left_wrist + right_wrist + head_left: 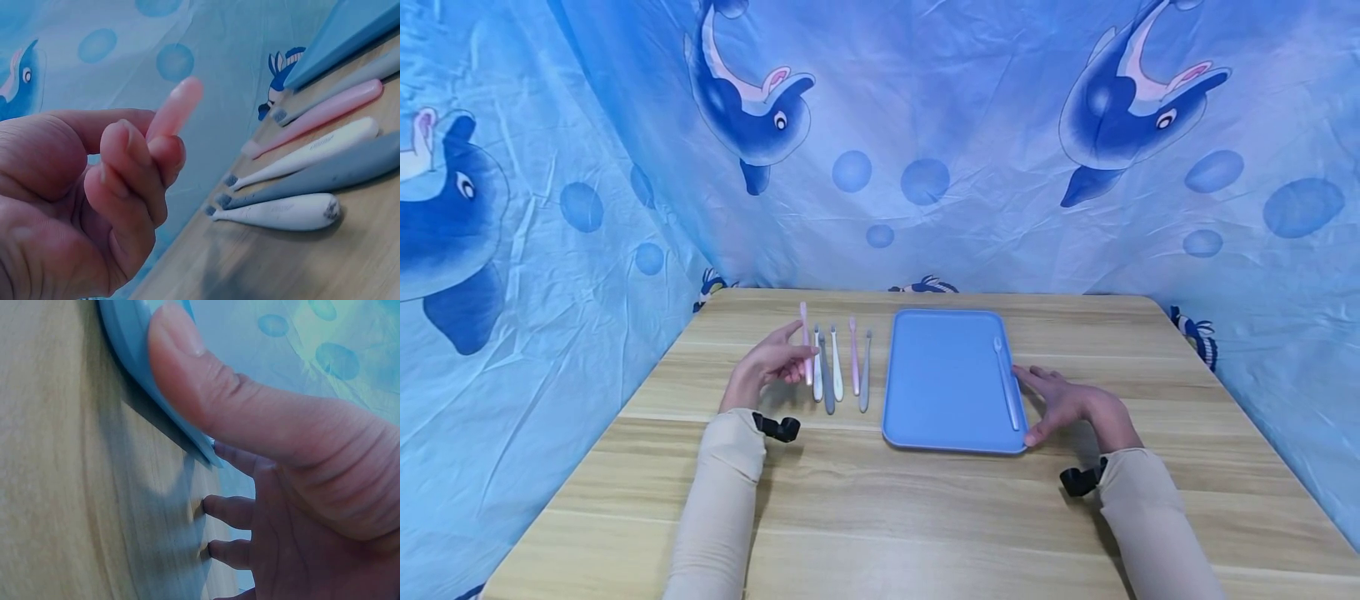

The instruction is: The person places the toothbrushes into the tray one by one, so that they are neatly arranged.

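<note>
My left hand (777, 357) pinches a pink toothbrush (177, 109) between thumb and fingers, its bristle end pointing away. Just right of that hand, several toothbrushes lie side by side on the table: a white one (275, 212), a dark grey one (325, 169), another white one (312, 150), a pink one (325, 112) and a lighter grey one (865, 375). A blue tray (940, 383) lies flat to their right. One pale blue toothbrush (1007, 387) rests inside along its right side. My right hand (1067, 404), fingers spread, touches the tray's right edge.
The wooden table (925, 525) reaches back to a blue curtain (880, 125) printed with dolphins, which also hangs at both sides. A black wrist camera (777, 428) sits on the left sleeve and another camera (1082, 479) on the right.
</note>
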Motion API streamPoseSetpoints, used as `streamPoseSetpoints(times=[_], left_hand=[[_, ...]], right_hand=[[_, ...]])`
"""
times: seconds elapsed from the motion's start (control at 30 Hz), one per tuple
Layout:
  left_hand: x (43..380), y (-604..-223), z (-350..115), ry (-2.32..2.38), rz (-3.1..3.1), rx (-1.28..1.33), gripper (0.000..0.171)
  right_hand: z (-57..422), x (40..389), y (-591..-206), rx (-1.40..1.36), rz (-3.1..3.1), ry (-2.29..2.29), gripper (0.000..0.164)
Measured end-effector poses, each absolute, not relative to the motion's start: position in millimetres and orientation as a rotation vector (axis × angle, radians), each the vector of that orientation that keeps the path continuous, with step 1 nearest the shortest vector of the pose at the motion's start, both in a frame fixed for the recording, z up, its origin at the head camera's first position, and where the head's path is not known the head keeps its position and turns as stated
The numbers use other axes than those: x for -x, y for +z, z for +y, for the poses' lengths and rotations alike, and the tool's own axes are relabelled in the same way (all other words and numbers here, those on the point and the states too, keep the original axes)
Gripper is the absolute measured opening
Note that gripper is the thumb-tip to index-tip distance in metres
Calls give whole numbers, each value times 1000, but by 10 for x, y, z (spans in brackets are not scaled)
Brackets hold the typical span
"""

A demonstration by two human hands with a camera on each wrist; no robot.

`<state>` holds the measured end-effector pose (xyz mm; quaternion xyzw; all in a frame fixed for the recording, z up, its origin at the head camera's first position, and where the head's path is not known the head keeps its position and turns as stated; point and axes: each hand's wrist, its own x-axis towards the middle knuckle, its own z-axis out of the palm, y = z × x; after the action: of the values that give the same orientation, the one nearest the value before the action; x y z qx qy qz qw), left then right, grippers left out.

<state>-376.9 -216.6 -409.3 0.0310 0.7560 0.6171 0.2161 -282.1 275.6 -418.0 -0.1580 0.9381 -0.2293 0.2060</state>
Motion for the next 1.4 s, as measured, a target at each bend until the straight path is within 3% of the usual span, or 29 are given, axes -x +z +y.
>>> streamPoseSetpoints(times=[1.4], left_hand=[[3642, -3927, -1680, 1798, 2122, -188, 89]], right_hand=[[2762, 2815, -4199, 437, 2635, -611, 132]])
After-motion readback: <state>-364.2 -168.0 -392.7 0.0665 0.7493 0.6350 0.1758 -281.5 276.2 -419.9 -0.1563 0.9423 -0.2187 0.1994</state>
